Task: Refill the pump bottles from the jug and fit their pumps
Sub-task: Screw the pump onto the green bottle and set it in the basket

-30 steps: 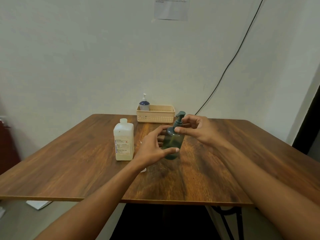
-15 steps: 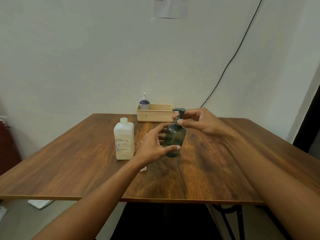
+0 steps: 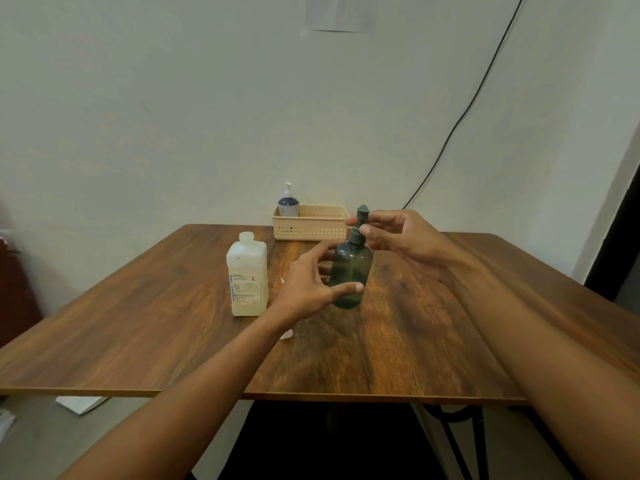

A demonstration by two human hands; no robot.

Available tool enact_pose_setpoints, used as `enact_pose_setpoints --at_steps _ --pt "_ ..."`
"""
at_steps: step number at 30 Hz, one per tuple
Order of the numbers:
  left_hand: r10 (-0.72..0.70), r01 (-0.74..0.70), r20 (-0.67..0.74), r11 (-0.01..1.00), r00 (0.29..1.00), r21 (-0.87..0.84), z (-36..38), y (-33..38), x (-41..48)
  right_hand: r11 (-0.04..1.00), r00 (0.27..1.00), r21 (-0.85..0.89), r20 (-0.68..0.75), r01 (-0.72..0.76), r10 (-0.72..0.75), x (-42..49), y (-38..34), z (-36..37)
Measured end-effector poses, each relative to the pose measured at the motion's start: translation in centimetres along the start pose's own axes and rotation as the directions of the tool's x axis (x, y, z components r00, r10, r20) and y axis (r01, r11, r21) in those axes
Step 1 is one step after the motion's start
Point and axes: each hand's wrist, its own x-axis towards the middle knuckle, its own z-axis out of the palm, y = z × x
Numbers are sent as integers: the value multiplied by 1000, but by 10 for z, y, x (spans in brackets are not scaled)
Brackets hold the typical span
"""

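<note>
Near the middle of the wooden table (image 3: 138, 323), upright: a dark green pump bottle (image 3: 351, 268), with its pump (image 3: 362, 216) seated in the neck. Whether screwed fully home: impossible to tell. Liquid level behind the tinted wall: hard to read.

Round the bottle's body, the left hand (image 3: 308, 285), with the thumb laid across the near face and the fingers curled behind the far side, their tips hidden by the bottle. From the right, the right hand (image 3: 405, 240), with thumb and forefinger pinched on the pump's stem above the collar. Its other fingers loosely curled behind, partly out of sight.

Just left of the bottle and apart from it: a translucent white jug (image 3: 247, 275), neck open, label toward the camera, print too small to read.

Under the left wrist, a small white thing (image 3: 286, 336), mostly covered by the forearm, nature unclear.

At the far edge, against the wall: a beige perforated basket (image 3: 311, 225). In its left end, a blue pump bottle (image 3: 288, 202), lower part hidden by the basket wall.

Down the wall, a black cable (image 3: 467, 109), lost behind the right hand. Higher up, a sheet of paper (image 3: 341, 12), cut off by the top edge. On the floor at lower left, white paper (image 3: 81, 403), partly hidden by the tabletop.
</note>
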Motion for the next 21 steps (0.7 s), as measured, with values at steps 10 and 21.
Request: enact_pose_setpoints --at_steps 10,21 --pt "15 -15 -13 1000 1000 10 0 -3 1 996 989 -85 -147 -2 -11 9 1 16" --pt "43 -42 -51 999 998 24 -1 1 7 972 991 -228 -112 53 -80 10 -18 8"
